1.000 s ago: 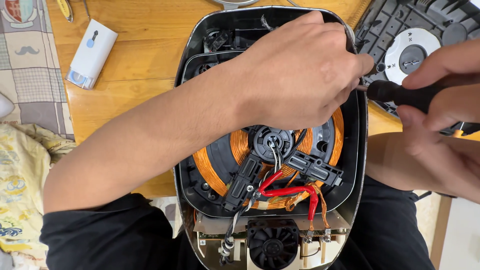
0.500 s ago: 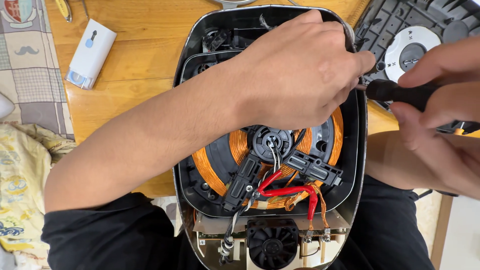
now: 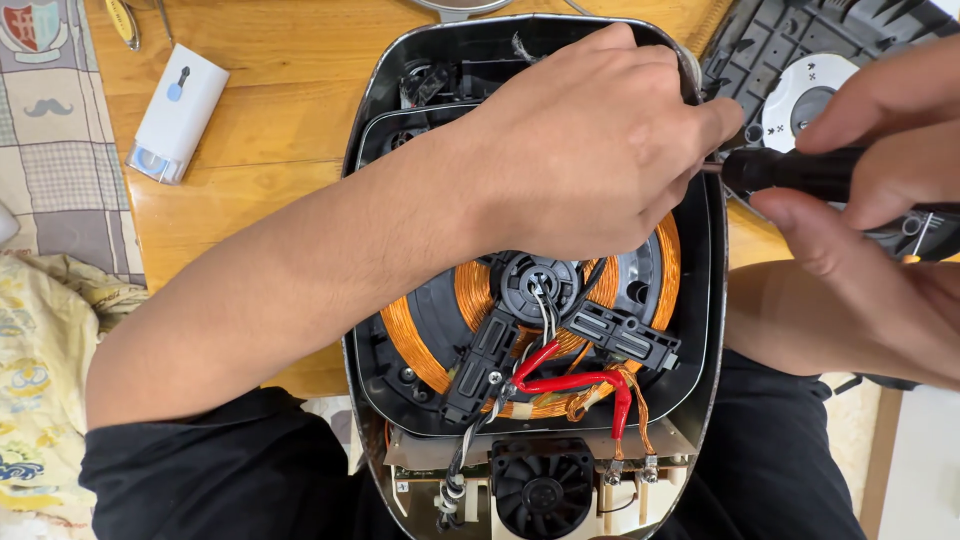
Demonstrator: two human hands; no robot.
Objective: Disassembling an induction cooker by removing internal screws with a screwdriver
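Little has moved since a second ago: the right hand has edged its screwdriver closer to the casing, tip at the right rim. Its fingers are closed round the black handle. The left hand lies loosely curled inside the casing, above the copper coil, gripping nothing visible.

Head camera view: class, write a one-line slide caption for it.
Left hand steadies an opened induction cooker while right hand holds a black-handled screwdriver at its rim.
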